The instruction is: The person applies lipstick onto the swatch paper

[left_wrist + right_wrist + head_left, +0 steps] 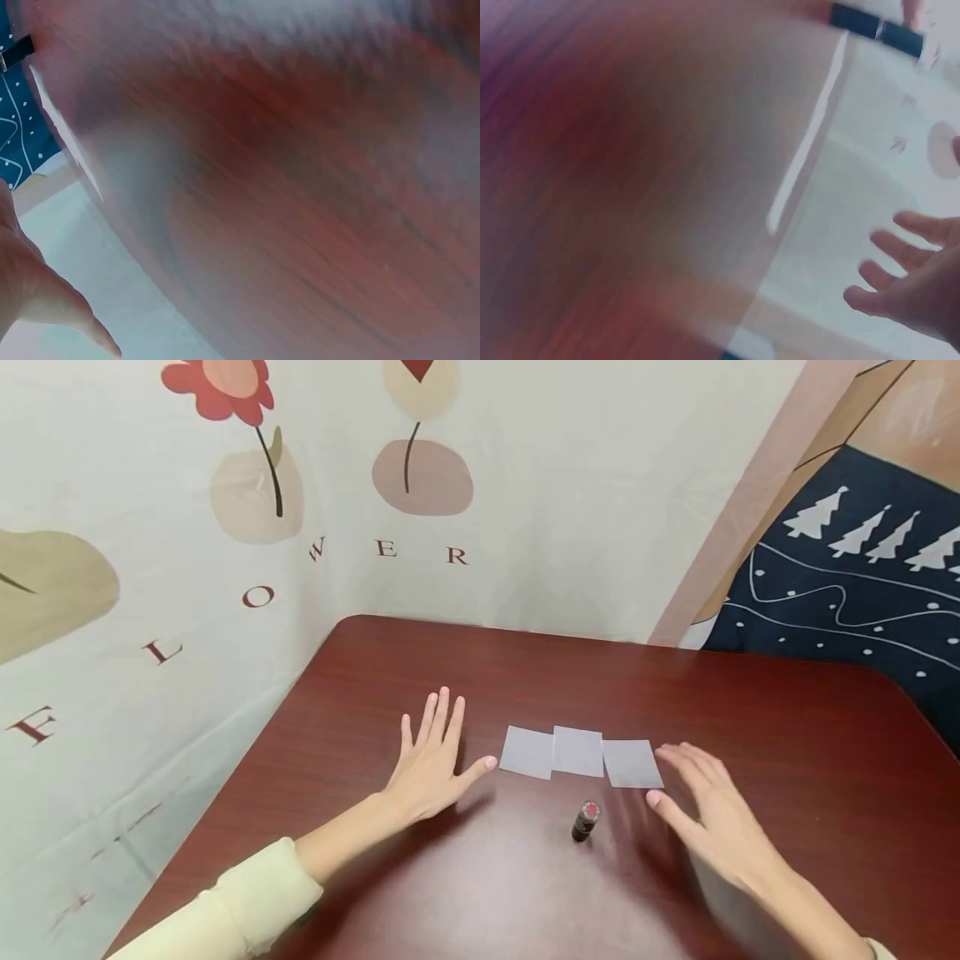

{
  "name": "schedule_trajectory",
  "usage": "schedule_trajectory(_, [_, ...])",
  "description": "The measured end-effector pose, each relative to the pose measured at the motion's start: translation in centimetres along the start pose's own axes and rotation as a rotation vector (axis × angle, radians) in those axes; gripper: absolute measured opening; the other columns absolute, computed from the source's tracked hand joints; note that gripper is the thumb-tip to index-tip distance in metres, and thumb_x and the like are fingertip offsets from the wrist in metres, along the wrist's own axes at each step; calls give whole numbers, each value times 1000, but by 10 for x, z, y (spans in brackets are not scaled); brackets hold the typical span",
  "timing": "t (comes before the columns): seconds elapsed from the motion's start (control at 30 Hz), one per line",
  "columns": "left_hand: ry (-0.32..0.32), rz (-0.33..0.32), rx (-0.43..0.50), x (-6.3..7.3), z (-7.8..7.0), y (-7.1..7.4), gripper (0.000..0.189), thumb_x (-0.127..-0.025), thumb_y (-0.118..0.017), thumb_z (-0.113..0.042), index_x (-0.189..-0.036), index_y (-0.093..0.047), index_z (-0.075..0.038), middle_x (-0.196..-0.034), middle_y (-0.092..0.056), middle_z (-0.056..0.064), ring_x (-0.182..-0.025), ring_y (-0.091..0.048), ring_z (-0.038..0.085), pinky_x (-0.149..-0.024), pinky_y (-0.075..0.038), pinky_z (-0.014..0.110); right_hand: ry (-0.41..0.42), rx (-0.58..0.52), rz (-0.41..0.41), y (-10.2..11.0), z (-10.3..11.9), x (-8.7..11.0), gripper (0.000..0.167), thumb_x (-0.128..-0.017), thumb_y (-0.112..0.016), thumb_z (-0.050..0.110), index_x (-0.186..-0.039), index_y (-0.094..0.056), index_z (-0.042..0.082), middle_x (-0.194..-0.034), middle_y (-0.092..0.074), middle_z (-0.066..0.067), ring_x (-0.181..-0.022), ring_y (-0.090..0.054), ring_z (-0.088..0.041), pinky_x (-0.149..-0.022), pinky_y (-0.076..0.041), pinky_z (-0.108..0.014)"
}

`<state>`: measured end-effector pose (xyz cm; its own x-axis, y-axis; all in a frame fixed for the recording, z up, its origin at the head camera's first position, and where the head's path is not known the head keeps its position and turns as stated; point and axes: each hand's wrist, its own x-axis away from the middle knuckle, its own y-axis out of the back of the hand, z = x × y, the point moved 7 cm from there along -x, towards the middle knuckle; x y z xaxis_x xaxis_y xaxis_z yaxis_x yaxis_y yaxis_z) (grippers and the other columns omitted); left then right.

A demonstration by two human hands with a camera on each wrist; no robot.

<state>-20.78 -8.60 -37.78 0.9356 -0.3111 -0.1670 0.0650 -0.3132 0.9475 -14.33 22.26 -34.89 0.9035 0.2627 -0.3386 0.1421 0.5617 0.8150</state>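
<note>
On the dark red bench (390, 647), between left hand (427, 772) and right hand (712, 822), placed well apart: left paper (527, 752), middle paper (578, 752) and right paper (633, 764), all pale, squarish, lying flat in one row, with neighbouring edges meeting. Nearer to the person, just below this row, one small dark cylinder (586, 821), standing upright, with red mark on top. On the left, fingers straight and spread, thumb tip just beside the left paper. On the right, fingers relaxed, next to the right paper; contact not possible to tell. Behind, white cloth (562, 510) with printed flowers and letters.
</note>
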Motion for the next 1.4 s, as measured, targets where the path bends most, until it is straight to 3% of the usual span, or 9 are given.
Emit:
schedule_trajectory(0.17, [-55, -17, -34, 7, -2, 6, 90, -87, -30, -70, -150, -6, -11, -155, 9, 2, -139, 13, 19, -105, -2, 60, 89, 24, 29, -16, 26, 1, 43, -79, -69, 17, -119, -58, 7, -119, -56, -4, -121, -38, -25, -88, -36, -46])
schedule_trajectory(0.3, [-75, -27, -28, 10, -6, 6, 88, -88, -32, -68, -149, -16, -7, -155, 1, 5, -140, 7, 18, -106, -7, 59, 139, 3, 69, -30, 33, 3, 43, -75, -75, 21, -114, -62, 8, -97, -57, 7, -92, -51, -9, -75, -43, -31])
schedule_trajectory(0.4, [-104, -1, -2, 11, -13, -1, 87, -89, -30, -68, -148, -20, -4, -155, -8, 6, -141, -1, 19, -107, -10, 56, 144, -65, 150, -42, 32, 9, 40, -73, -78, 21, -108, -62, 9, -78, -49, 13, -68, -46, 0, -60, -41, -20])
schedule_trajectory(0.5, [-123, 17, 22, 12, -19, -5, 85, -90, -29, -67, -147, -22, -3, -153, -17, 6, -141, -9, 18, -108, -12, 52, 151, -107, 214, -50, 30, 13, 34, -71, -78, 20, -99, -60, 11, -70, -42, 15, -57, -38, 3, -53, -36, -17])
schedule_trajectory(0.67, [-95, 16, 22, 14, -18, -3, 80, -90, -33, -65, -145, -32, -6, -148, -32, 6, -139, -18, 18, -108, -15, 50, 160, -116, 293, -62, 31, 5, 34, -72, -78, 24, -92, -52, 16, -67, -43, 14, -51, -35, 5, -49, -35, -18])
schedule_trajectory(0.77, [-113, 22, 46, 17, -19, 0, 73, -91, -39, -60, -142, -39, -7, -144, -39, 7, -137, -24, 20, -106, -20, 50, 151, -170, 349, -70, 33, -1, 37, -73, -78, 25, -99, -54, 14, -67, -47, 15, -49, -38, 5, -49, -37, -18])
schedule_trajectory(0.97, [-201, -5, 83, 22, -29, 5, 55, -93, -48, -47, -131, -53, -8, -135, -49, 8, -129, -39, 25, -102, -32, 44, 117, -344, 430, -82, 34, -7, 41, -77, -76, 17, -112, -60, 5, -67, -51, 16, -54, -45, 3, -52, -41, -19])
schedule_trajectory(1.2, [-314, 2, 154, 27, -49, 8, 42, -95, -49, -38, -121, -61, -8, -126, -56, 4, -121, -48, 20, -97, -39, 37, 134, -407, 394, -83, 34, -3, 10, -79, -74, 16, -87, -67, 15, -64, -51, 17, -54, -45, 4, -48, -40, -18])
schedule_trajectory(1.4, [-472, 17, 312, 33, -67, 16, 31, -95, -51, -28, -119, -63, -12, -113, -63, -3, -101, -59, 6, -86, -46, 27, 271, -321, 377, -66, 50, 1, 26, -79, -71, 11, -75, -50, 27, -58, -37, 21, -50, -33, 8, -44, -31, -12])
